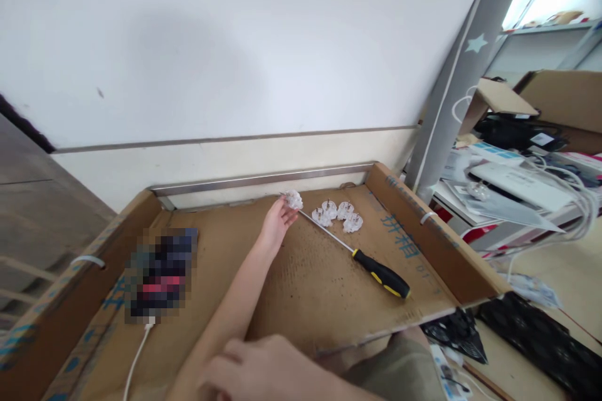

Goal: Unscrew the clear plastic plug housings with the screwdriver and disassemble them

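Observation:
My left hand (276, 225) reaches toward the far side of the cardboard tray, its fingers closed on a clear plastic plug piece (294, 200). A long screwdriver (382, 274) with a black and yellow handle lies on the cardboard, its shaft running up toward that hand. Just right of the shaft sit several more clear plug pieces (345, 209) with metal pins upward. Close to the camera, my right hand (263, 366) crosses over my left forearm, blurred; its fingers bend down and are partly hidden, so whether it holds anything cannot be seen.
The cardboard tray (310, 294) has raised side walls and a metal strip (268, 180) along the back, by a white wall. A blurred-out dark object (162, 276) with a white cable (136, 360) lies left. A grey post (451, 81) and a cluttered table (517, 182) stand right.

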The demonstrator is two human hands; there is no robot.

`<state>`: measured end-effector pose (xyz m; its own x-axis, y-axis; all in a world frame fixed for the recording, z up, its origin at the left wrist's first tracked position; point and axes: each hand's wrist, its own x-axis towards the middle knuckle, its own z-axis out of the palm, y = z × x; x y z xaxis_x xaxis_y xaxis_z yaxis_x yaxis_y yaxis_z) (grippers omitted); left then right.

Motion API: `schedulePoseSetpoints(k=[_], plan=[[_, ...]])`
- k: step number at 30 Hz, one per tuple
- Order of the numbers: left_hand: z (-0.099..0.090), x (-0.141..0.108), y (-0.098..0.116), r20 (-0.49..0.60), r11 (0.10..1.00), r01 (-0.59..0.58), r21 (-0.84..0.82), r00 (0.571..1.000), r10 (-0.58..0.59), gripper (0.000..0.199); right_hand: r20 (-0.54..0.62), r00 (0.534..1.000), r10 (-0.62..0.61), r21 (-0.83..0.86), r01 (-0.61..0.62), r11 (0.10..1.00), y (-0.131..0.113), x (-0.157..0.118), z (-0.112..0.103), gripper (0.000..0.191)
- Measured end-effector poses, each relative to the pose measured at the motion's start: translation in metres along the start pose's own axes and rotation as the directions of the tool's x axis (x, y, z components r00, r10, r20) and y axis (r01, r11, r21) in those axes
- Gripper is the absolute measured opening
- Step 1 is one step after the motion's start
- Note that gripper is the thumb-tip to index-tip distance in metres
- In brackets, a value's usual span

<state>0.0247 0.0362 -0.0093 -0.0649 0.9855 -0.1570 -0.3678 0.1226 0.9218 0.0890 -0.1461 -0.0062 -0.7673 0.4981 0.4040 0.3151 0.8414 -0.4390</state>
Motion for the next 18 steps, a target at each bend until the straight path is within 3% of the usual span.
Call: schedulePoseSetpoints(k=[2, 3, 5, 6, 7, 8, 10, 14, 16, 18], plan=[[-0.009, -0.009, 0.003, -0.005, 0.998, -0.036, 0.047, 0.999, 0.036, 0.026, -0.124, 0.976, 0.177, 0.036, -0.174, 0.984, 0.012, -0.025, -0.029, 0.021], [-0.016, -0.014, 0.004, -0.008, 0.991, -0.084, 0.107, 0.996, 0.085, 0.029, -0.259, 0.922, 0.288, 0.004, -0.297, 0.955, 0.021, -0.044, -0.043, 0.026], [-0.032, -0.027, 0.007, 0.012, 0.945, -0.194, 0.263, 0.980, 0.198, 0.033, -0.550, 0.743, 0.381, -0.206, -0.563, 0.800, 0.043, -0.087, -0.066, 0.036], [-0.039, -0.034, 0.009, 0.019, 0.915, -0.236, 0.329, 0.970, 0.243, 0.033, -0.619, 0.669, 0.411, -0.277, -0.676, 0.683, 0.056, -0.110, -0.073, 0.043], [-0.045, -0.041, 0.010, 0.025, 0.887, -0.265, 0.378, 0.961, 0.276, 0.033, -0.627, 0.630, 0.458, -0.308, -0.740, 0.598, 0.068, -0.131, -0.078, 0.048], [-0.050, -0.047, 0.010, 0.032, 0.863, -0.288, 0.415, 0.952, 0.303, 0.032, -0.618, 0.622, 0.481, -0.318, -0.757, 0.571, 0.079, -0.149, -0.080, 0.049], [-0.055, -0.058, 0.011, 0.057, 0.820, -0.333, 0.466, 0.936, 0.348, 0.031, -0.552, 0.656, 0.515, -0.304, -0.733, 0.609, 0.095, -0.173, -0.080, 0.043], [-0.054, -0.068, 0.010, 0.110, 0.754, -0.400, 0.521, 0.908, 0.405, 0.029, -0.522, 0.688, 0.504, -0.209, -0.676, 0.707, 0.093, -0.173, -0.091, 0.039], [-0.053, -0.067, 0.011, 0.095, 0.750, -0.405, 0.523, 0.902, 0.420, 0.030, -0.602, 0.634, 0.486, -0.116, -0.671, 0.732, 0.081, -0.157, -0.108, 0.038], [-0.054, -0.065, 0.011, 0.056, 0.763, -0.398, 0.509, 0.900, 0.432, 0.032, -0.760, 0.464, 0.456, 0.058, -0.650, 0.758, 0.069, -0.135, -0.128, 0.031]])
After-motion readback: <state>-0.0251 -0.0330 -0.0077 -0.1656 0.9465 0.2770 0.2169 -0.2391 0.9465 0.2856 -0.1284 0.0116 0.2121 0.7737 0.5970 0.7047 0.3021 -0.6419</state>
